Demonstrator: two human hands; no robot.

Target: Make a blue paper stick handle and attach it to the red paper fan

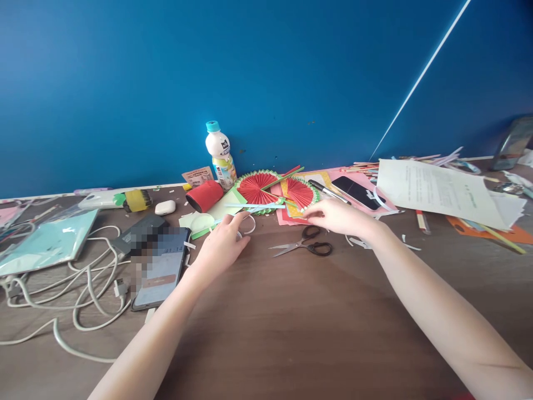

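Note:
My left hand (225,244) is over the desk beside a pile of thin paper strips (254,206). Its thumb and fingers are apart, and a curled white strip (249,224) lies just past the fingertips. At the lower edge of a folded red and green paper fan (302,195), my right hand (327,215) has its fingers bent close together over red and pink paper (291,218); whatever is between them is hidden. A second, larger fan (254,188) lies to the left. Scissors (306,243) with black handles rest between the hands, blades pointing left.
A bottle (221,155) stands against the blue wall, near a red cylinder (205,196). On the left are a phone (164,272), a power bank (139,233), white cables (89,278) and an earbud case (165,207). A pen (328,191), another phone (358,191) and printed sheets (441,191) lie rightward.

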